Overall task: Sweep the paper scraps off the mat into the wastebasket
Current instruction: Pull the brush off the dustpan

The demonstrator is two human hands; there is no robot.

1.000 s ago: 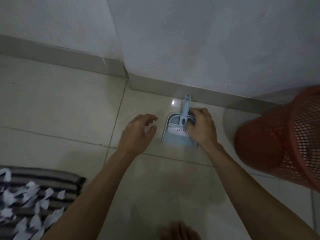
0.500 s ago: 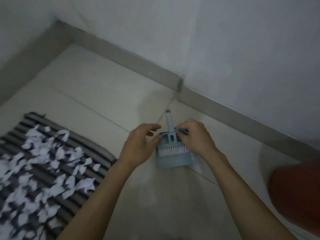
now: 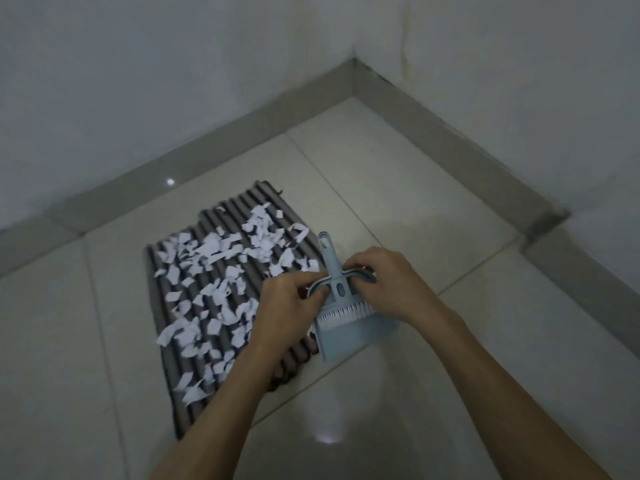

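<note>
Hands on blue dustpan-and-brush set point(image 3: 349, 317): left hand point(image 3: 289, 306) pinching left rim, right hand point(image 3: 388, 289) curled around right rim. Set held just beside striped mat point(image 3: 207, 296), right edge. Paper scraps point(image 3: 214, 271) scattered over mat.

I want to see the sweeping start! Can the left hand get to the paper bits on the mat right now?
Probably yes, but not freely. The paper scraps lie on the mat just beside the left hand with nothing between them. That hand, though, grips the dustpan together with the right hand.
</note>
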